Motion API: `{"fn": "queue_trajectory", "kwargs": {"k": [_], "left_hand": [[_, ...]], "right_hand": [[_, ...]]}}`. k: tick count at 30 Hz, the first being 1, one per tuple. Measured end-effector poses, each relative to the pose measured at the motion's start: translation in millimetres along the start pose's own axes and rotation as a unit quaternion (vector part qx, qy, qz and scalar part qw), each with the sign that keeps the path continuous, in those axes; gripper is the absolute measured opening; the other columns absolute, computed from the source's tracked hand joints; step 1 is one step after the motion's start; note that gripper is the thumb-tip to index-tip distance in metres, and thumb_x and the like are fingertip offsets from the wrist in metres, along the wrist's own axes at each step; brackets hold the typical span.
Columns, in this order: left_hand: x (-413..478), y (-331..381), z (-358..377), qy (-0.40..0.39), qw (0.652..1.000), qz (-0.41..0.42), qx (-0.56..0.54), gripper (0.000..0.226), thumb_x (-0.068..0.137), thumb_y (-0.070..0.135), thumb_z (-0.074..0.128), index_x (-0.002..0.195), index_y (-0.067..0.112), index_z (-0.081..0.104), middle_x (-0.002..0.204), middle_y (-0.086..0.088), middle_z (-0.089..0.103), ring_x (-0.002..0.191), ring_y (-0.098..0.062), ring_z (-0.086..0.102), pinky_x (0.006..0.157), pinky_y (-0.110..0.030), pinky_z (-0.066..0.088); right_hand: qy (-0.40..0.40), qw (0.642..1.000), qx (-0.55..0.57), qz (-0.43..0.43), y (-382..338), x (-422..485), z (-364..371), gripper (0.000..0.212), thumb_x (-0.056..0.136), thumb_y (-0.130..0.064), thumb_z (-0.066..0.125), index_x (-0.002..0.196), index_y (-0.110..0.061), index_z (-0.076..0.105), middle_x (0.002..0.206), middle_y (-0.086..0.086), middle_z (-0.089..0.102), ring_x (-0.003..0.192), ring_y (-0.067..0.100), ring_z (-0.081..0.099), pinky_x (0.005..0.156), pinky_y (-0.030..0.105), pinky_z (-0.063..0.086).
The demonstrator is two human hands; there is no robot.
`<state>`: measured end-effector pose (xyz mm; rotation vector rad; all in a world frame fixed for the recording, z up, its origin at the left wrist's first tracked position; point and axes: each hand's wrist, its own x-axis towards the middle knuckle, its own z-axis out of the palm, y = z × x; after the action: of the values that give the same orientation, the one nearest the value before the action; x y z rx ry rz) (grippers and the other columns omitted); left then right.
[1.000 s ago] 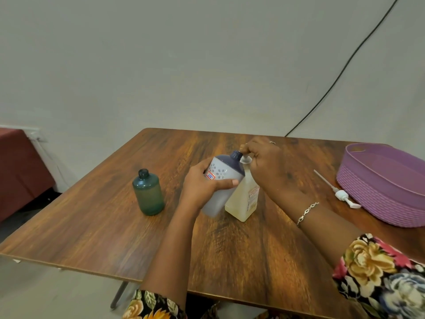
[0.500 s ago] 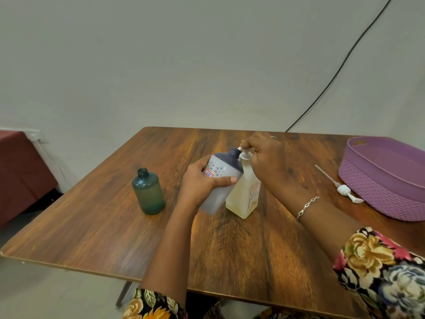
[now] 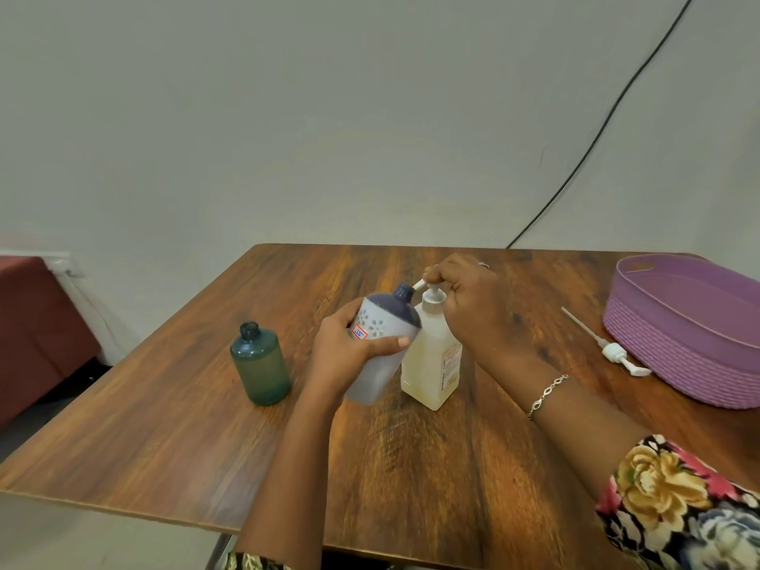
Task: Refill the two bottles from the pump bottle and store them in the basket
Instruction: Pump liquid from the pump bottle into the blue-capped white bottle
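Observation:
My left hand [image 3: 349, 349] grips a pale grey bottle with a dark blue top [image 3: 384, 335], tilted so its open neck sits under the pump spout. My right hand [image 3: 469, 306] curls over the pump head of the clear pump bottle [image 3: 432, 364], which holds pale yellow liquid and stands upright mid-table. A green bottle [image 3: 261, 366] stands uncapped to the left, apart from both hands. The purple basket [image 3: 691, 343] sits at the right edge of the table.
A loose white pump with a long tube [image 3: 612, 349] lies on the wooden table [image 3: 164, 425] just left of the basket. A black cable [image 3: 596, 129] runs down the wall behind. A dark red surface [image 3: 37, 322] is at far left.
The pump head has risen a little under my right hand. The tilted grey bottle stays at the spout. The view has shifted slightly.

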<state>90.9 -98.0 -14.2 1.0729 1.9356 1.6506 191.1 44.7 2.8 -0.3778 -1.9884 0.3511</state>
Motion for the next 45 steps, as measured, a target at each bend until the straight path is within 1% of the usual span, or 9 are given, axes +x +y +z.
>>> {"fn": "queue_trajectory", "kwargs": {"k": [7, 12, 15, 17, 22, 26, 30, 37, 45], "left_hand": [[-5.1, -3.5, 5.5, -0.005, 0.999, 0.014, -0.033, 0.048, 0.065, 0.019, 0.082, 0.100, 0.039, 0.057, 0.098, 0.012, 0.064, 0.086, -0.008, 0.061, 0.067, -0.023, 0.051], [-7.7, -2.4, 12.6, -0.006, 0.997, 0.020, -0.068, 0.055, 0.051, 0.033, 0.081, 0.101, 0.040, 0.059, 0.095, 0.014, 0.067, 0.081, -0.001, 0.063, 0.063, -0.019, 0.051], [-5.8, -3.9, 14.3, 0.001, 0.997, 0.023, -0.076, 0.064, 0.043, 0.045, 0.081, 0.102, 0.040, 0.059, 0.099, 0.012, 0.067, 0.086, -0.005, 0.064, 0.069, -0.027, 0.055], [-5.3, -6.8, 15.2, 0.006, 0.996, 0.029, -0.082, 0.069, 0.041, 0.049, 0.079, 0.106, 0.038, 0.059, 0.103, 0.010, 0.066, 0.092, -0.010, 0.063, 0.075, -0.033, 0.056], [-9.8, -11.3, 18.6, 0.008, 0.994, 0.035, -0.102, 0.075, 0.045, 0.047, 0.081, 0.115, 0.035, 0.056, 0.108, 0.010, 0.065, 0.097, -0.011, 0.063, 0.079, -0.038, 0.056], [-16.2, -9.1, 21.1, 0.000, 0.989, 0.045, -0.138, 0.078, 0.047, 0.042, 0.082, 0.119, 0.028, 0.055, 0.109, 0.007, 0.066, 0.097, -0.012, 0.064, 0.076, -0.032, 0.056], [-25.3, -3.6, 24.4, 0.000, 0.983, 0.065, -0.171, 0.076, 0.050, 0.036, 0.081, 0.120, 0.022, 0.055, 0.109, 0.004, 0.066, 0.097, -0.013, 0.064, 0.073, -0.027, 0.054], [-36.3, 0.4, 37.0, -0.020, 0.971, 0.074, -0.225, 0.075, 0.051, 0.026, 0.080, 0.120, 0.016, 0.054, 0.111, -0.003, 0.066, 0.099, -0.018, 0.065, 0.075, -0.030, 0.054], [-42.3, -4.6, 62.5, -0.050, 0.969, 0.095, -0.224, 0.076, 0.055, 0.022, 0.080, 0.124, 0.011, 0.050, 0.117, -0.009, 0.063, 0.107, -0.024, 0.061, 0.089, -0.042, 0.052]], "right_hand": [[0.003, 1.000, 0.021, 0.008, -3.7, -11.7, -1.3, 0.040, 0.069, 0.006, 0.038, 0.093, 0.001, 0.069, 0.097, 0.013, 0.067, 0.088, 0.030, 0.063, 0.075, 0.037, 0.050], [-0.026, 0.998, 0.032, 0.047, -5.8, -8.9, -6.6, 0.044, 0.072, 0.000, 0.037, 0.104, -0.001, 0.068, 0.110, 0.012, 0.065, 0.100, 0.022, 0.059, 0.085, 0.027, 0.043], [-0.043, 0.996, 0.050, 0.063, -5.4, -8.8, -9.7, 0.041, 0.079, 0.006, 0.042, 0.112, -0.002, 0.065, 0.118, 0.010, 0.062, 0.104, 0.012, 0.052, 0.092, 0.026, 0.043], [-0.056, 0.994, 0.058, 0.080, -3.7, -14.6, -11.7, 0.043, 0.084, 0.011, 0.046, 0.122, -0.005, 0.059, 0.127, 0.006, 0.057, 0.113, 0.008, 0.046, 0.094, 0.011, 0.036], [-0.057, 0.990, 0.093, 0.088, -1.1, -38.1, -12.2, 0.047, 0.089, -0.002, 0.054, 0.134, -0.013, 0.046, 0.136, -0.010, 0.042, 0.125, 0.002, 0.039, 0.097, 0.003, 0.031], [-0.070, 0.980, 0.152, 0.104, -4.5, -50.0, -14.6, 0.053, 0.085, -0.015, 0.050, 0.138, -0.012, 0.042, 0.138, -0.012, 0.042, 0.128, -0.001, 0.039, 0.100, 0.007, 0.031], [-0.096, 0.964, 0.214, 0.124, -10.5, -64.3, -18.4, 0.057, 0.083, -0.031, 0.052, 0.138, -0.018, 0.040, 0.140, -0.010, 0.043, 0.130, 0.004, 0.039, 0.106, 0.028, 0.037], [-0.148, 0.932, 0.282, 0.171, -21.0, -85.4, -25.5, 0.085, 0.072, -0.044, 0.068, 0.144, -0.028, 0.025, 0.143, -0.009, 0.039, 0.128, 0.010, 0.042, 0.101, 0.034, 0.044], [-0.073, 0.911, 0.332, 0.234, -23.8, -100.0, -28.9, 0.079, 0.055, -0.037, 0.072, 0.127, -0.032, 0.040, 0.120, -0.007, 0.059, 0.109, 0.009, 0.059, 0.082, 0.021, 0.050]]}}
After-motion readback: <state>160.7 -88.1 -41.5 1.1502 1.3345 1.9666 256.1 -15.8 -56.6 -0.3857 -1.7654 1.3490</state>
